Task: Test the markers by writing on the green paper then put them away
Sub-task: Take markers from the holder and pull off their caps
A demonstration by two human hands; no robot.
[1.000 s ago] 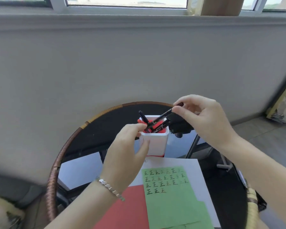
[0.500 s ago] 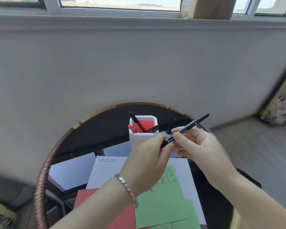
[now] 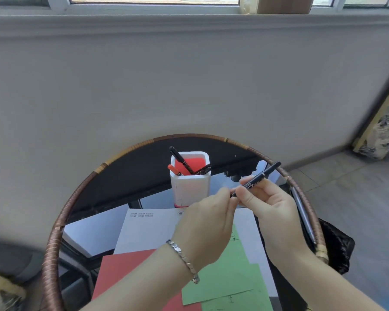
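Observation:
A black marker (image 3: pixel 259 176) is held slantwise above the table, its far end pointing up and to the right. My right hand (image 3: pixel 270 205) grips its barrel. My left hand (image 3: pixel 208 223) pinches the marker's near end, which my fingers hide. Under both hands lies the green paper (image 3: pixel 229 279), mostly covered, with a few written marks showing. Behind the hands stands a white pen holder (image 3: pixel 190 182) with a red inside, holding two black markers and an orange one.
The round glass table (image 3: pixel 54 232) has a woven rim and stands against a grey wall. A white sheet (image 3: pixel 148 230) and a red sheet (image 3: pixel 130 272) lie under the green paper. A pen (image 3: pixel 302 216) lies by the right rim. A black bag (image 3: pixel 337 250) hangs beyond that rim.
My right hand lifted one black marker out of the holder and brought it toward me. My left hand left the holder and took hold of the marker's near end.

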